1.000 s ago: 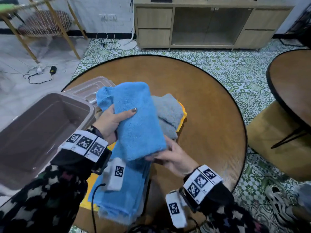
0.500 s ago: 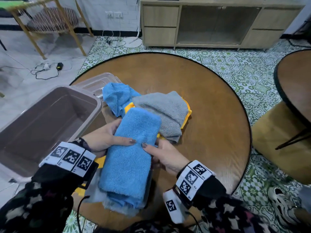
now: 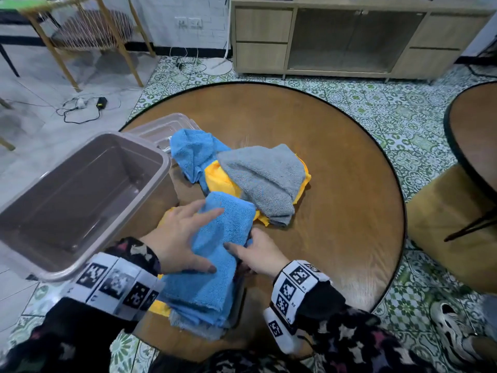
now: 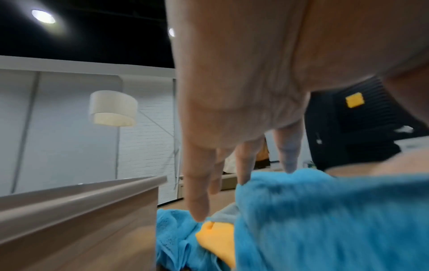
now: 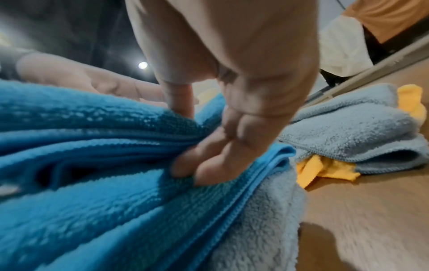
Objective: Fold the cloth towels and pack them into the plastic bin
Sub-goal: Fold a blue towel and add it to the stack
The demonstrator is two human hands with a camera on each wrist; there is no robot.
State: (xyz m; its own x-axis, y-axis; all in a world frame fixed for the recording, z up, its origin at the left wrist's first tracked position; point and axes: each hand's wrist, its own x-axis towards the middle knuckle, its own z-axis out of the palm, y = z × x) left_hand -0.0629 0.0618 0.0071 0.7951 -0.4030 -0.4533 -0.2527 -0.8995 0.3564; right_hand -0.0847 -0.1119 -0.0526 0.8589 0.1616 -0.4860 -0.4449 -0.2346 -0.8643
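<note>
1. Round wooden tabletop (image 3: 336, 162) carries the plastic bin (image 3: 80, 200) at its left edge.
2. Left hand (image 3: 177, 238) lies flat, fingers straight, on the folded blue towel (image 3: 220, 254).
3. Right hand (image 3: 258, 254) grasps that towel's right edge.
4. Gray towel (image 3: 263, 179) lies beyond.

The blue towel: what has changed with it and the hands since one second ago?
The folded blue towel came down from the air onto the stack at the table's near edge. The left hand let go its grip and now lies flat on it; the right hand holds its right edge. The plastic bin and grey towel stayed put.
</note>
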